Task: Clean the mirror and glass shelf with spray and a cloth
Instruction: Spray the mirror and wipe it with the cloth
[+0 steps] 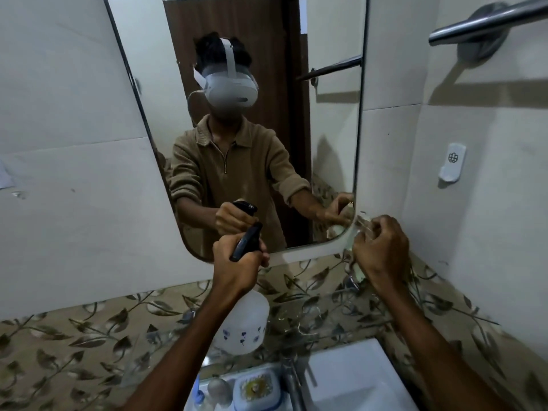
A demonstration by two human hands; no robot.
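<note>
1. Head view, grip and position: the left hand (237,262) is closed around the black trigger head of the spray bottle (243,324), with the nozzle aimed at the lower part of the mirror (267,143). The right hand (382,250) is curled at the mirror's bottom right corner. Something pale, possibly the cloth, shows at its fingers, but it is too blurred to confirm what it holds.

2. Head view, where the task's things are: the mirror hangs on the tiled wall. The glass shelf (166,336) runs below it, across the leaf-patterned border tiles (74,345), with the bottle's body hanging just above it.

3. Head view, risks:
   - Spraying from this close could, I judge, send runs down onto the shelf and the items below.
   - The shelf is nearly invisible against the pattern, so a lowered bottle or forearm could knock its edge.
   - Pressing hard at the mirror's corner could stress the glass there.
   - A wet trigger grip could slip, dropping the bottle toward the sink (355,378).

4. Head view, materials and shapes:
   - The mirror is tall, with rounded lower corners and a thin dark edge.
   - The bottle is translucent white plastic, bulbous, with small blue flower prints.
   - The shelf is clear and thin.
   - The wall tiles are pale and glossy, and a brushed metal towel bar (486,22) projects at the upper right.
   - A white wall hook (452,163) is stuck to the right wall.
   - A blue-rimmed soap dish (256,390) sits beside the white ceramic sink.
</note>
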